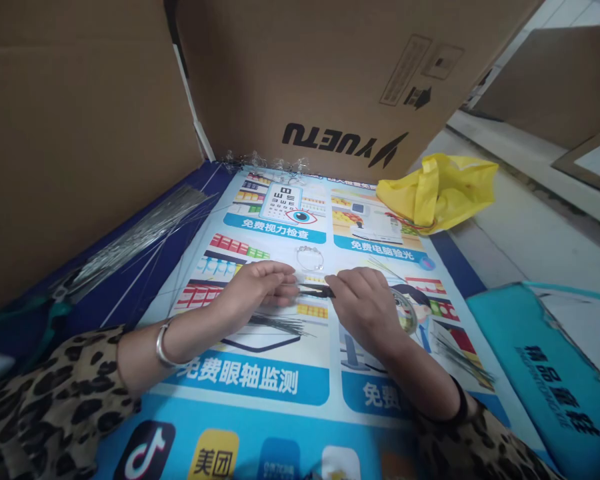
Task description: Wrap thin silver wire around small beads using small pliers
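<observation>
My right hand (367, 310) is wrapped round dark-nosed pliers (320, 291), whose thin jaws point left. Facing it, my left hand (265, 285) is closed in a pinch at the jaw tips, and what lies between the fingers is too small to make out. Just beyond the two hands, a ring of thin wire with clear beads (310, 259) rests on the printed poster (300, 393). Short cut wires (283, 325) lie beneath my left hand. A round clear object (404, 310) is partly hidden behind my right wrist.
Tall cardboard (280, 80) walls the back and left. Long wires (143, 230) and teal-handled pliers (55, 307) lie left. Several beaded wire pieces (265, 162) line the back. To the right are a yellow bag (440, 193), a teal package (540, 373) and more wires (463, 357).
</observation>
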Action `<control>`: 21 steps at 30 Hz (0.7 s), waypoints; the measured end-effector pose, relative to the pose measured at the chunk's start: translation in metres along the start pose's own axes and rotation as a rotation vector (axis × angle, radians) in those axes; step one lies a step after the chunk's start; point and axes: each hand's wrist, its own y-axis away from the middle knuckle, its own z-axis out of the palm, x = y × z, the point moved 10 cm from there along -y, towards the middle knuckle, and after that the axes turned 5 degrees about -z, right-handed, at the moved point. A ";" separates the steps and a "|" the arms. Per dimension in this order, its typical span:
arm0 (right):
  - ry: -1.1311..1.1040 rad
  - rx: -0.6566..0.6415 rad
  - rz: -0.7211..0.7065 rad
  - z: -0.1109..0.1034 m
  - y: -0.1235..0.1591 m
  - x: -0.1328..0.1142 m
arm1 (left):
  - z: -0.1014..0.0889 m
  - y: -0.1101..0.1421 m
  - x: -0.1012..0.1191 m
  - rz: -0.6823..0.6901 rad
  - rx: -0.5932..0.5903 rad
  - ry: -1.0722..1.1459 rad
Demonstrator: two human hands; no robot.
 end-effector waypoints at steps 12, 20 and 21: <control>0.164 0.049 -0.188 -0.015 0.001 -0.020 | 0.000 -0.001 0.001 0.041 -0.009 0.048; 0.182 0.026 -0.200 -0.012 0.002 -0.017 | -0.005 0.001 0.002 0.028 0.038 0.052; 0.189 0.028 -0.207 -0.013 0.002 -0.018 | -0.004 0.001 0.001 0.022 0.036 0.053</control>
